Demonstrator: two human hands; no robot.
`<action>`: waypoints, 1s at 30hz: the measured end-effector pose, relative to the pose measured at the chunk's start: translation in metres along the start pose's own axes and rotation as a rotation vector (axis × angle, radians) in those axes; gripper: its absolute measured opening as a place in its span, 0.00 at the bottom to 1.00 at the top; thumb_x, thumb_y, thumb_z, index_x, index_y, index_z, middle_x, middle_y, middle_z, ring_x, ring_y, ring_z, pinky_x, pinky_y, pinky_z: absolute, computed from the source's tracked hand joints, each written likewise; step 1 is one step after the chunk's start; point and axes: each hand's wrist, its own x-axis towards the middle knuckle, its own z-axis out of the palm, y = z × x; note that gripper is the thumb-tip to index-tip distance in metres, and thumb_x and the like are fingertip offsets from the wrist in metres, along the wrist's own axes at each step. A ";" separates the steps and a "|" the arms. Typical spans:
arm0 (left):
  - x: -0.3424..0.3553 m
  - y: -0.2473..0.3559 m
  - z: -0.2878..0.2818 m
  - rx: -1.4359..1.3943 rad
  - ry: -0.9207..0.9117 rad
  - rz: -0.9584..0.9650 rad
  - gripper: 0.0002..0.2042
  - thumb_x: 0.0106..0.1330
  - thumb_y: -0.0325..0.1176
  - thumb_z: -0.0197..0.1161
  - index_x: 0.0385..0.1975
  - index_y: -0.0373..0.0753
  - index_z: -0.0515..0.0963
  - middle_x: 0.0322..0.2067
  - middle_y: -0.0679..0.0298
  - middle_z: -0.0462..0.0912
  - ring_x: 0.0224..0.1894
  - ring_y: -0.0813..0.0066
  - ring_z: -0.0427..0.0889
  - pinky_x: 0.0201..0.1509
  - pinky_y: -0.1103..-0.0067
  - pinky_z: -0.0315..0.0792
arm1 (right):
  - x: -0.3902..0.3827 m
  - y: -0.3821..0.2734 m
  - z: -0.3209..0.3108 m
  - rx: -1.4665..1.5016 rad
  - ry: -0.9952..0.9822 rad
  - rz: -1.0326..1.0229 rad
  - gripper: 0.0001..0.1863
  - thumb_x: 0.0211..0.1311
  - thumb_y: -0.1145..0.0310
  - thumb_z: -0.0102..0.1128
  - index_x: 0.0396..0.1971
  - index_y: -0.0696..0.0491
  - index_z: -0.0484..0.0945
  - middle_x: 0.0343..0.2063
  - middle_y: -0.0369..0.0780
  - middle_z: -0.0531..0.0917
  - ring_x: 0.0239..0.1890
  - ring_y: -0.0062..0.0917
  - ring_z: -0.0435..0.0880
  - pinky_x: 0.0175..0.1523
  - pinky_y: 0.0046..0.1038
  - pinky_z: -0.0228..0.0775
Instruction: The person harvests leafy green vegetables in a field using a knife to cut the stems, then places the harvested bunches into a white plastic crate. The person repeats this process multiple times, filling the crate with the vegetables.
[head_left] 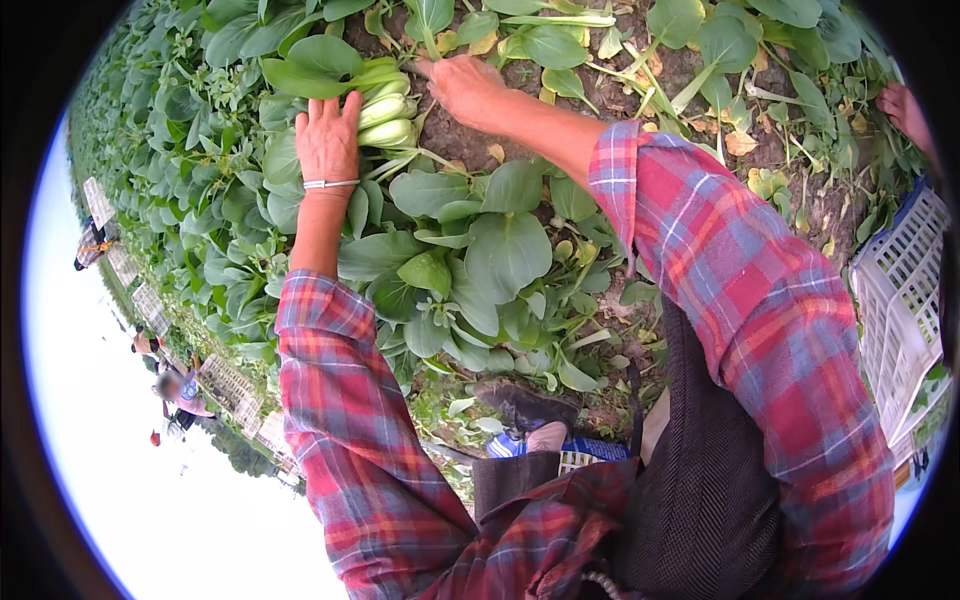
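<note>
A bunch of bok choy (385,118) with pale, thick stems lies at the top, left of centre, its stem ends pointing right. My left hand (328,143) is closed over its leafy part, with the fingertips partly lost among the leaves. Just right of the stem ends, my right hand (468,92) is closed low over the soil. Whatever its fingers hold, if anything, is hidden by the hand. Broad green leaves (470,235) of more bok choy stand below and between my forearms.
Dense green plants (200,190) fill the left. Cut stalks and yellow leaves (740,143) litter the soil at the upper right. A white plastic crate (895,300) stands at the right, near another person's hand (905,112). Several people (185,395) are far left, beside crates.
</note>
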 end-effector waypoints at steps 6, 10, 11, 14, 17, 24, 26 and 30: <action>-0.013 0.014 -0.002 0.049 0.026 -0.060 0.10 0.58 0.30 0.54 0.40 0.44 0.73 0.42 0.65 0.76 0.47 0.66 0.73 0.41 0.72 0.64 | -0.023 -0.010 -0.019 -0.037 -0.045 0.013 0.21 0.59 0.74 0.51 0.55 0.53 0.73 0.32 0.50 0.83 0.38 0.44 0.84 0.41 0.42 0.77; -0.004 0.017 -0.012 0.043 -0.007 -0.056 0.09 0.58 0.30 0.55 0.38 0.45 0.73 0.42 0.65 0.76 0.47 0.67 0.73 0.41 0.72 0.64 | 0.008 -0.014 -0.022 -0.090 -0.098 0.018 0.20 0.60 0.73 0.51 0.54 0.54 0.73 0.30 0.51 0.82 0.34 0.44 0.83 0.40 0.41 0.77; 0.002 0.019 -0.015 0.027 0.014 -0.049 0.09 0.57 0.29 0.54 0.38 0.45 0.73 0.41 0.65 0.76 0.46 0.66 0.74 0.40 0.72 0.64 | 0.012 -0.009 -0.020 -0.113 -0.094 0.018 0.22 0.61 0.72 0.51 0.57 0.53 0.72 0.29 0.51 0.81 0.32 0.45 0.82 0.39 0.42 0.76; -0.008 0.024 -0.011 0.034 0.070 -0.075 0.12 0.55 0.26 0.54 0.39 0.47 0.75 0.40 0.65 0.77 0.46 0.64 0.74 0.39 0.72 0.63 | -0.006 -0.004 -0.015 -0.091 -0.121 -0.043 0.22 0.62 0.71 0.50 0.58 0.53 0.70 0.29 0.51 0.81 0.31 0.45 0.81 0.38 0.43 0.75; -0.034 0.029 -0.014 0.004 0.085 -0.134 0.13 0.55 0.29 0.58 0.42 0.46 0.77 0.45 0.64 0.78 0.49 0.64 0.74 0.44 0.71 0.65 | -0.047 0.006 -0.019 0.053 -0.108 -0.041 0.23 0.64 0.69 0.49 0.60 0.52 0.68 0.30 0.51 0.81 0.32 0.46 0.81 0.40 0.43 0.75; -0.027 0.008 -0.102 -0.281 0.443 -0.282 0.21 0.45 0.32 0.70 0.44 0.48 0.78 0.43 0.59 0.78 0.53 0.53 0.72 0.60 0.62 0.59 | -0.115 0.026 -0.042 0.134 -0.074 -0.008 0.27 0.65 0.61 0.55 0.62 0.53 0.65 0.35 0.54 0.80 0.40 0.48 0.80 0.47 0.43 0.72; -0.033 0.015 -0.136 -0.368 0.564 -0.330 0.21 0.46 0.33 0.72 0.43 0.45 0.77 0.44 0.58 0.79 0.52 0.53 0.72 0.61 0.64 0.59 | -0.130 0.033 -0.059 0.061 -0.051 -0.110 0.28 0.65 0.58 0.55 0.63 0.52 0.65 0.43 0.53 0.78 0.47 0.47 0.77 0.53 0.43 0.70; -0.066 0.054 -0.213 -0.542 0.765 -0.423 0.20 0.43 0.32 0.73 0.39 0.45 0.78 0.36 0.63 0.78 0.44 0.58 0.73 0.52 0.69 0.62 | -0.160 -0.023 -0.142 0.162 0.166 -0.270 0.29 0.64 0.57 0.58 0.63 0.51 0.66 0.59 0.47 0.68 0.57 0.41 0.72 0.60 0.38 0.67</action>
